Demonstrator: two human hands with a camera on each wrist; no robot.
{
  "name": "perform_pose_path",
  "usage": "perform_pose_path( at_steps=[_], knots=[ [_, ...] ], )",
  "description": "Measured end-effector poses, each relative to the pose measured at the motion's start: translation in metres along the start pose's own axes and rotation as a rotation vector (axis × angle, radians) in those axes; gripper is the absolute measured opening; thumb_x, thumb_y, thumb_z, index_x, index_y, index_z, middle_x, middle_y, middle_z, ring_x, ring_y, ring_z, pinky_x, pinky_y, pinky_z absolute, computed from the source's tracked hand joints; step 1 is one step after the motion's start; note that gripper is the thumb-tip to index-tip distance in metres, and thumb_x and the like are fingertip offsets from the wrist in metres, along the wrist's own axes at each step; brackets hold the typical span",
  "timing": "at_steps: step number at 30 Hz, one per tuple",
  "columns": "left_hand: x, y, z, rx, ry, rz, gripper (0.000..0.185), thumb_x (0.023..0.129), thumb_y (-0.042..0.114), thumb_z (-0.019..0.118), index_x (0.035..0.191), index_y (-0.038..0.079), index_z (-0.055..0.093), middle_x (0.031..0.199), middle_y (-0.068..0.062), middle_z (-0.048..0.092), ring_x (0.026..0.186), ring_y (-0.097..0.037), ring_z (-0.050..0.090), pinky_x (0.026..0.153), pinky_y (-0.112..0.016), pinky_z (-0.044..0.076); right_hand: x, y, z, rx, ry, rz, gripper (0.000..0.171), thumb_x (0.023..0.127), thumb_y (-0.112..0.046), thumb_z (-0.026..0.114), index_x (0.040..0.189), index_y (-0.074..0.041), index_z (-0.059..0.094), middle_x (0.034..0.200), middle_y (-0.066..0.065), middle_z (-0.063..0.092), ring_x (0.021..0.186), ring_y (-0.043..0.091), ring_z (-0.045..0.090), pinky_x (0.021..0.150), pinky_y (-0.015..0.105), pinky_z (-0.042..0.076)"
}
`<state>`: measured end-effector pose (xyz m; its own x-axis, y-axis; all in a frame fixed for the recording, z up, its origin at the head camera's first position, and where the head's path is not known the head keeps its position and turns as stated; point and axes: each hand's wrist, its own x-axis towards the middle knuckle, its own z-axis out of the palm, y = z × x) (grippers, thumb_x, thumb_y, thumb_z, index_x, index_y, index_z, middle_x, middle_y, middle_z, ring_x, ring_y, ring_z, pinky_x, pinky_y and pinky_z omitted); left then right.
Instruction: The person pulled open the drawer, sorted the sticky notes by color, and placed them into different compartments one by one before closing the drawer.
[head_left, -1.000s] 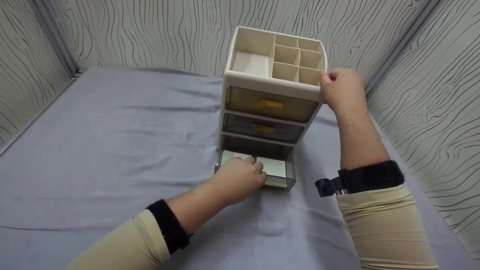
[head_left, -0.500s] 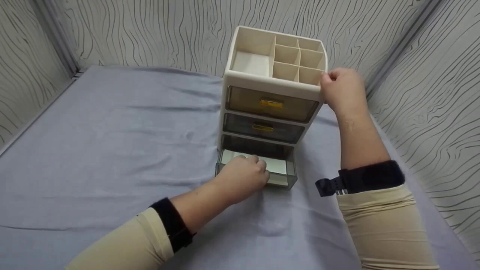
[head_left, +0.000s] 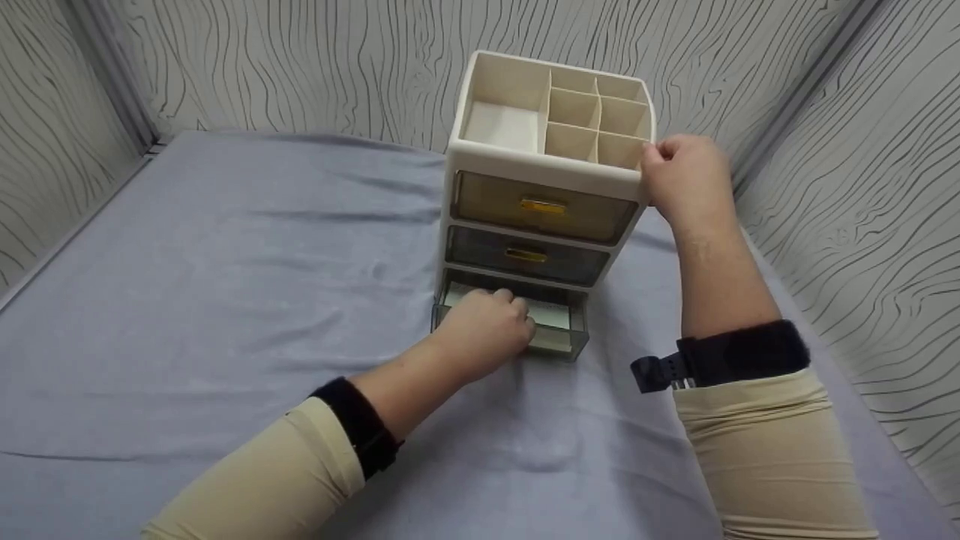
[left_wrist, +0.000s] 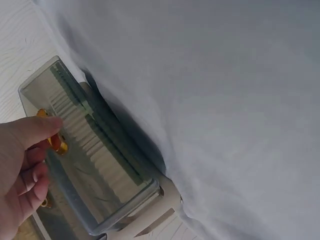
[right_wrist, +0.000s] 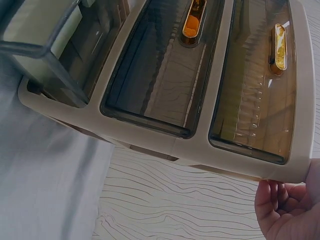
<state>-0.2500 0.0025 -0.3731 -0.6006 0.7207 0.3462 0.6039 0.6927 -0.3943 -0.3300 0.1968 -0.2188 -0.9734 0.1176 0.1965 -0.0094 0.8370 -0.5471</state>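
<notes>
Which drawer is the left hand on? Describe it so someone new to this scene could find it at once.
On the grey cloth stands a cream organizer with open compartments on top and three smoky drawers stacked in front. The left hand is on the bottom drawer. It alone sticks partly out, showing pale contents, while the two above, with amber handles, sit flush.

A cream plastic drawer organiser [head_left: 551, 161] has smoky grey translucent drawers [head_left: 525, 259] with amber-yellow handles [head_left: 542, 206]. It stands on a desk under a plain lavender-grey cloth [head_left: 225, 300]. Behind the organiser, pale walls [head_left: 300, 60] carry wavy black wood-grain lines. Cream sleeves [head_left: 772, 450] end in black wrist straps [head_left: 739, 352].
</notes>
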Motion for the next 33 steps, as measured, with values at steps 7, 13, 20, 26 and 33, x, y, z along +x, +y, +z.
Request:
perform_pose_path(
  at_steps=[7, 13, 20, 26, 33],
  knots=[
    [0.007, -0.005, 0.003, 0.009, -0.082, -0.037, 0.018, 0.086, 0.008, 0.056, 0.073, 0.019, 0.063, 0.073, 0.004, 0.054, 0.061, -0.012, 0.050, 0.043, -0.025, 0.038, 0.000, -0.002, 0.000, -0.005, -0.012, 0.000, 0.046, 0.095, -0.035, 0.037, 0.114, 0.000, 0.060, 0.107, 0.017, 0.060, 0.086, 0.024, 0.056, 0.066, 0.030, 0.044],
    [0.015, -0.006, 0.007, 0.011, -0.110, -0.055, 0.018, 0.086, 0.009, 0.055, 0.074, 0.018, 0.065, 0.075, 0.002, 0.057, 0.064, -0.014, 0.053, 0.046, -0.028, 0.044, 0.000, -0.002, 0.001, -0.001, -0.010, 0.004, 0.046, 0.095, -0.035, 0.037, 0.117, -0.001, 0.059, 0.109, 0.018, 0.060, 0.087, 0.024, 0.057, 0.067, 0.030, 0.045],
    [0.024, -0.009, 0.011, 0.027, -0.128, -0.094, 0.017, 0.085, 0.008, 0.056, 0.076, 0.018, 0.066, 0.076, 0.002, 0.058, 0.066, -0.014, 0.054, 0.048, -0.030, 0.046, -0.001, -0.002, 0.001, -0.002, -0.011, 0.002, 0.047, 0.096, -0.036, 0.037, 0.118, -0.001, 0.059, 0.108, 0.018, 0.060, 0.088, 0.025, 0.056, 0.070, 0.032, 0.045],
    [0.032, -0.006, 0.010, 0.027, -0.194, -0.137, 0.018, 0.086, 0.010, 0.053, 0.076, 0.016, 0.067, 0.076, 0.000, 0.058, 0.068, -0.016, 0.054, 0.053, -0.031, 0.047, 0.000, -0.001, 0.001, 0.000, -0.005, -0.001, 0.047, 0.095, -0.036, 0.037, 0.116, -0.001, 0.060, 0.106, 0.017, 0.060, 0.087, 0.025, 0.055, 0.069, 0.032, 0.044],
    [0.039, -0.004, 0.013, 0.046, -0.214, -0.155, 0.021, 0.087, 0.009, 0.052, 0.074, 0.014, 0.068, 0.073, -0.001, 0.058, 0.065, -0.015, 0.054, 0.055, -0.031, 0.047, 0.000, 0.000, 0.001, -0.005, -0.004, 0.005, 0.047, 0.095, -0.036, 0.038, 0.113, 0.000, 0.061, 0.105, 0.017, 0.060, 0.088, 0.025, 0.054, 0.070, 0.034, 0.043]
  ],
)
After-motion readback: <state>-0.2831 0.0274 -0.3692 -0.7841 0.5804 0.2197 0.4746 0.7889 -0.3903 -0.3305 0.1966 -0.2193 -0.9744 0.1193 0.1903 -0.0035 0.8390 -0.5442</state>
